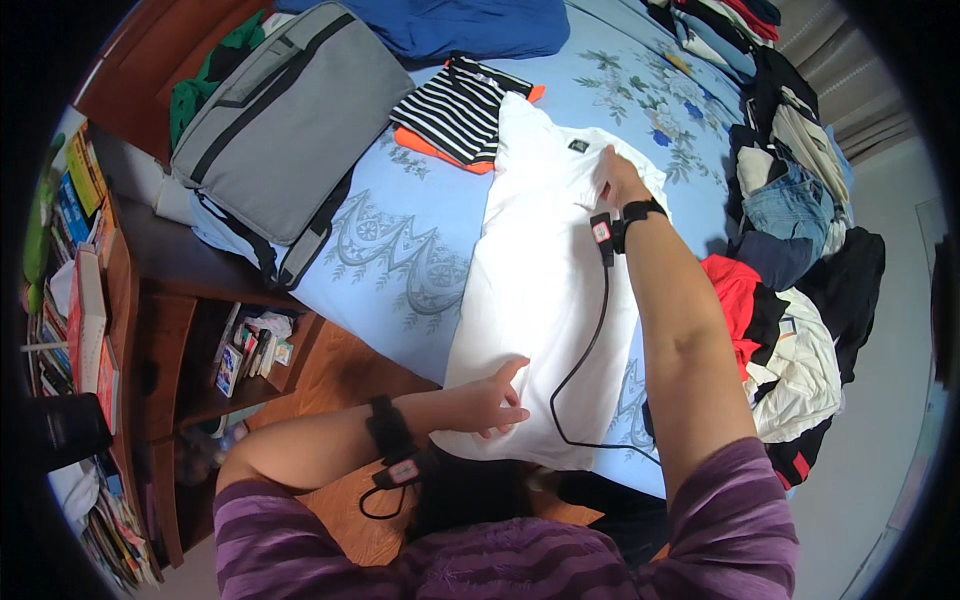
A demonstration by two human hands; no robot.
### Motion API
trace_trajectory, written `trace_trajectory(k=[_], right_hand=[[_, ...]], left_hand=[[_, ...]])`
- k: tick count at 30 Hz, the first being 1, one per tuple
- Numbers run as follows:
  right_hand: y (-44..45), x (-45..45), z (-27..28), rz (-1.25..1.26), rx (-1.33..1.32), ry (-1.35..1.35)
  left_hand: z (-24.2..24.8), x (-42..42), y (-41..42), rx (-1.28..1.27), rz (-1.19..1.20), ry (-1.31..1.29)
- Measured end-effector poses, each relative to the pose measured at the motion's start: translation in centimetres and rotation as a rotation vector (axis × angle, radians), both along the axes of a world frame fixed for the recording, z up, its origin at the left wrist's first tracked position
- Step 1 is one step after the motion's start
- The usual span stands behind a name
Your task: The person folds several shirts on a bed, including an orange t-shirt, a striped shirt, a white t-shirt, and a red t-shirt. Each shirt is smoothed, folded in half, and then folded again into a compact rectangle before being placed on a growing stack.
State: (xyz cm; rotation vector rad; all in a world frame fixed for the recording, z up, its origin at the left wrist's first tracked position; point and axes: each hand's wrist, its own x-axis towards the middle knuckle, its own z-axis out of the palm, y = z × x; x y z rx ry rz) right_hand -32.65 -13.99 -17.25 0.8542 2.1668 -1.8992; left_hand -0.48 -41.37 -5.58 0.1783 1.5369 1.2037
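A white T-shirt (547, 285) lies spread lengthwise on the bed, its collar with a dark label at the far end. My right hand (621, 178) is at the collar's right side; whether its fingers pinch the cloth is hidden. Over the shirt's near left part is my left hand (499, 405), its fingers apart and nothing held in them. Touching the shirt's far left side is a folded black-and-white striped garment (457, 109), on top of an orange one (435, 148). A black cable (581, 360) from the right wrist strap trails across the shirt.
On the bed's left stands a grey bag (292, 120), near a blue cloth item (465, 26). Heaped clothes (787, 187) line the bed's right side, including a red garment (731, 300) and a cream one (799, 375). A wooden bookshelf (161, 360) is at left.
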Motion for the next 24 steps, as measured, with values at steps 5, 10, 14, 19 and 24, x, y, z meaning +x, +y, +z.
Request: trace_trajectory(k=[5,10,14,19,24], right_hand=[[-1.3,3.7,3.1,-0.102,-0.074,0.092],[-5.2,3.3,5.5,-0.022,0.756,0.448],[-9.4,2.5,6.1,0.405,0.320,0.443],[-4.7,4.0,4.2,0.132,0.535,0.601],[8.1,9.0,2.7,0.057,0.886,0.508]], left_hand=[[-2.6,-3.9,0.8,0.016,-0.003,-0.045],[-3.0,-6.9,1.2,0.012,0.037,1.166],[-5.9,-5.2,1.2,-0.108,-0.084,1.233],[-5.7,-3.3,1.2,-0.271,-0.168,1.328],[-5.3,-7.4,1.4,-0.080,-0.082,1.175]])
